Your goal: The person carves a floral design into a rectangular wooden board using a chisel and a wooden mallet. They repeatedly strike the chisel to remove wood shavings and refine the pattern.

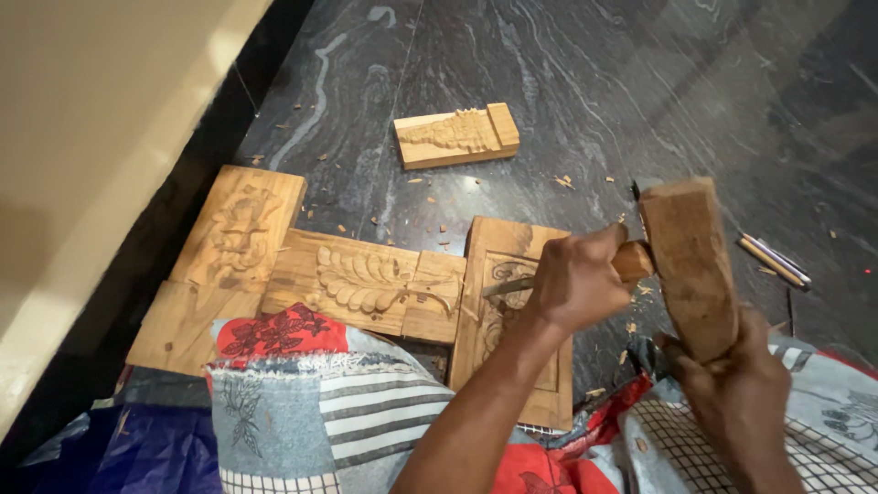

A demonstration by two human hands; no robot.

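Far left there's a cream wall w/ a black skirting strip, then the dark veined stone floor (pixel 585 82) everything sits on. First piece over is a carved wood panel (pixel 240 229) w/ a figure-ish relief, lying flat & angled, butted against a horizontal leaf-carved panel (pixel 366 279) whose fronds look pretty much finished, crisp edges. A knee under patchwork cloth (pixel 311 393) (red floral, stripes, checks) overlaps the lower edge of those two. Further back, well apart, lies a small carved block (pixel 455 135), relief on it too but too small to tell detail. Center is the panel being worked (pixel 512 311): framed border cut, some scroll pattern showing near the top, lower part looks plainer, so I'd guess it's maybe halfway w/ detailing left, tho the arm hides a lot. Left hand (pixel 576 279) is wrapped tight around a chisel (pixel 631 261), wooden handle poking out toward the right, blade tip down on that panel. Right hand (pixel 736 384) grips a chunky wooden mallet (pixel 690 265) by its lower end, head raised just beside the chisel handle. Wood chips (pixel 562 181) scattered all over the floor. Far right, a couple of spare carving tools (pixel 776 261) lie on the floor, near but not touching anything.
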